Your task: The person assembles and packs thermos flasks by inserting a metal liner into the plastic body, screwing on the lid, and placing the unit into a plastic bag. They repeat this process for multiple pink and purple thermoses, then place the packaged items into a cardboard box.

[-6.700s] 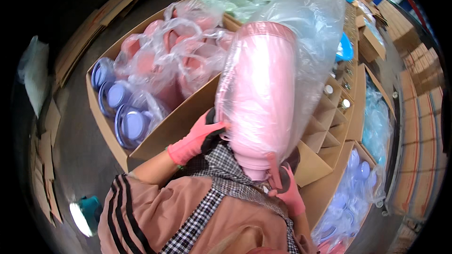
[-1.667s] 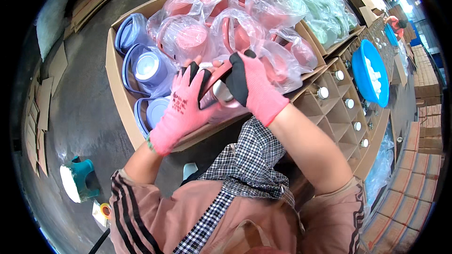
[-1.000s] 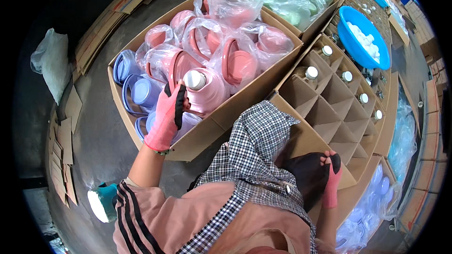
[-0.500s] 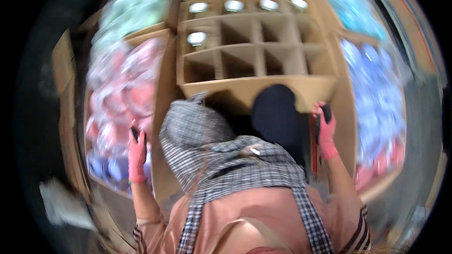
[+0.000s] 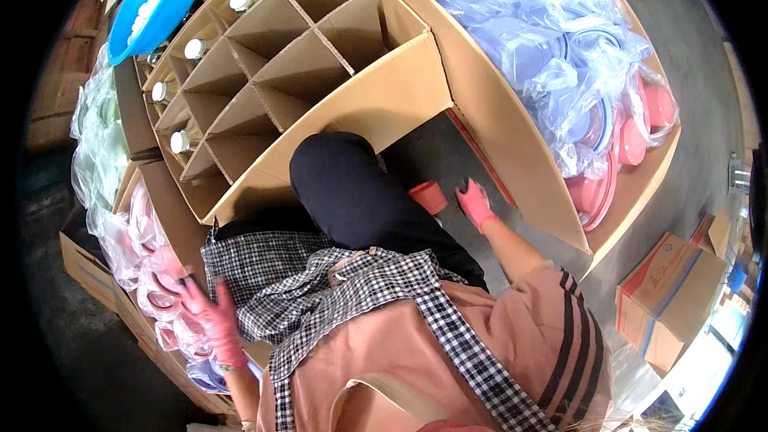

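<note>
In the head view, the person's right hand, in a pink glove, was lowered over the dark floor; its fingers were partly bent and nothing showed in them, though how wide they stood I could not tell; a red cup lay just beyond the fingertips, apart from them, between the person's dark-trousered knee and the wall of the right-hand carton.

The left hand, also gloved, had its thumb and fingers spread wide, with no object seen between them; it was beside the pink containers in clear bags in the left-hand carton; whether it touched them I could not tell.

Ahead of the knee stood a divided carton, with white-capped bottles in its far-side compartments; a blue basin holding small white pieces sat past its upper left corner; the right-hand carton held bagged purple containers, with red ones at its near end; a printed carton stood on the floor farther right.
</note>
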Tool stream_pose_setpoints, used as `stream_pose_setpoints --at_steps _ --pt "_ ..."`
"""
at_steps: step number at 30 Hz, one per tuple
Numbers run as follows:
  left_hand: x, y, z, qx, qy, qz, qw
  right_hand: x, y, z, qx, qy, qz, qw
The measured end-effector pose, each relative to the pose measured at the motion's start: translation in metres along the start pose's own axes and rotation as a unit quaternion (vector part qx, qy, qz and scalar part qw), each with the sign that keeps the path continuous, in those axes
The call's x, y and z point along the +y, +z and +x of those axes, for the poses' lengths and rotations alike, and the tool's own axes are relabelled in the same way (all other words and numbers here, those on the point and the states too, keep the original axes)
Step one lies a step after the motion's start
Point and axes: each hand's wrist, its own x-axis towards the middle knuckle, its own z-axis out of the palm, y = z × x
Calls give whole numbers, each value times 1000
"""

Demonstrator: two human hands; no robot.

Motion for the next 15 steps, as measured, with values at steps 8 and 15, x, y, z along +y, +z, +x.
stream_pose_setpoints --at_steps 8,15 --pt "56 28 -11 -56 100 18 993 -33 54 34 -132 -349 -394 840" --pt "71 13 -6 -83 33 -24 996 -84 22 25 -205 -250 67 944"
